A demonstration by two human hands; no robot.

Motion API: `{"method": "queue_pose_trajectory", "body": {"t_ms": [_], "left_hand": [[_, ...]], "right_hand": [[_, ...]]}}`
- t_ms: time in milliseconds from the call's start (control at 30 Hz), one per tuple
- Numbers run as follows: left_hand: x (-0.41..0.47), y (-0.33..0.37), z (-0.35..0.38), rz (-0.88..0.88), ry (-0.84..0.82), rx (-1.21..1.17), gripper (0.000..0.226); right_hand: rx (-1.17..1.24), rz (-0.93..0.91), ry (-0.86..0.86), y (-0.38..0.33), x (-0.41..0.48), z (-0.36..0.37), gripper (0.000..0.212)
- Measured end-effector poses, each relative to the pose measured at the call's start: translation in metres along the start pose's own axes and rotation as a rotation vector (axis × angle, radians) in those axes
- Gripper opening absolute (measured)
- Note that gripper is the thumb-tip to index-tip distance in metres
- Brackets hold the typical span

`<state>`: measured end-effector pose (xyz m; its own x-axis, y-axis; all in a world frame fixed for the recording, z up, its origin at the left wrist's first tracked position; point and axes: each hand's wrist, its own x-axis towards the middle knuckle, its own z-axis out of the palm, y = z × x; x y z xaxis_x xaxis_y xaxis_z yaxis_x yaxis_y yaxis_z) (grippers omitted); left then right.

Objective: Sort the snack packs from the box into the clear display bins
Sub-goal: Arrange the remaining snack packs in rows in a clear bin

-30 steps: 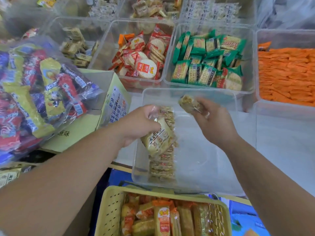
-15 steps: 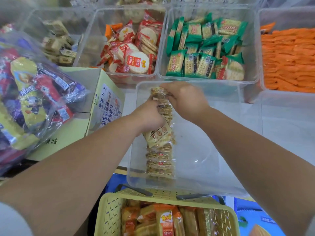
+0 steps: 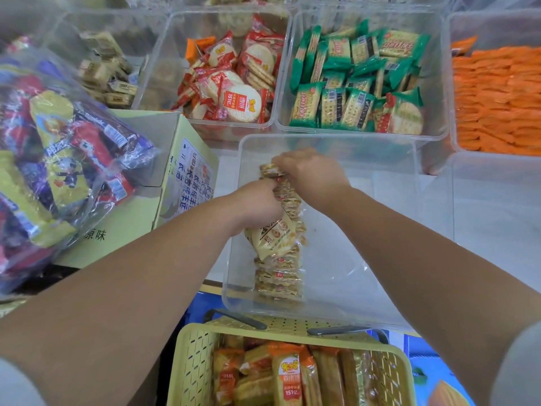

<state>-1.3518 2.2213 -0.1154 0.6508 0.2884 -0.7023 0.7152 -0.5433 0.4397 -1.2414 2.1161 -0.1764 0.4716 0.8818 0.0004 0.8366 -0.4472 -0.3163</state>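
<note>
In the centre of the frame both hands work inside the near clear bin [image 3: 380, 159], which holds only one row of beige snack packs [image 3: 278, 276] standing on edge along its left side. The left hand [image 3: 254, 206] is closed around a bundle of the same packs [image 3: 272, 238], still partly in its clear outer wrap, held just above the row. The right hand [image 3: 313, 177] is curled with fingertips pinched on the pack at the far end of the row [image 3: 268, 169], near the bin's back wall.

The step in hand looks to be extending the row one pack at a time. To do it well, the right hand should seat each pack upright and flush against its neighbour, label facing the same way, while the left hand steadies the bundle low so nothing topples the packs already placed. The row should run straight along the left wall, leaving the bare right side for the next row.

The bins in the upper part of the frame hold red packs [image 3: 234, 83], green packs [image 3: 357, 83] and orange packs [image 3: 497, 98]; a yellow basket [image 3: 193, 361] sits at the bottom edge
</note>
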Motion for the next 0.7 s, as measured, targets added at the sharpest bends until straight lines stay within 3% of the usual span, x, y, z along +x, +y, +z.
{"method": "queue_pose_trajectory", "body": {"t_ms": [167,400,533,600,700], "left_hand": [[-0.007,-0.003,-0.002,-0.009,-0.037,-0.021,0.042],[-0.035,-0.011,-0.002,0.050,0.003,-0.236,0.072],[-0.063,-0.033,0.000,0.084,0.221,-0.582,0.076],[-0.077,-0.045,0.002,0.059,0.359,-0.819,0.074],[-0.092,-0.061,0.007,-0.028,0.467,-1.041,0.079]], "right_hand": [[-0.063,0.098,-0.152,-0.014,0.022,0.004,0.033],[0.060,0.177,-0.249,-0.011,0.028,0.008,0.026],[0.407,0.288,-0.123,-0.007,0.014,0.010,0.053],[0.616,0.402,0.033,-0.006,0.005,0.014,0.051],[0.698,0.644,0.221,-0.006,-0.004,0.024,0.060]]}}
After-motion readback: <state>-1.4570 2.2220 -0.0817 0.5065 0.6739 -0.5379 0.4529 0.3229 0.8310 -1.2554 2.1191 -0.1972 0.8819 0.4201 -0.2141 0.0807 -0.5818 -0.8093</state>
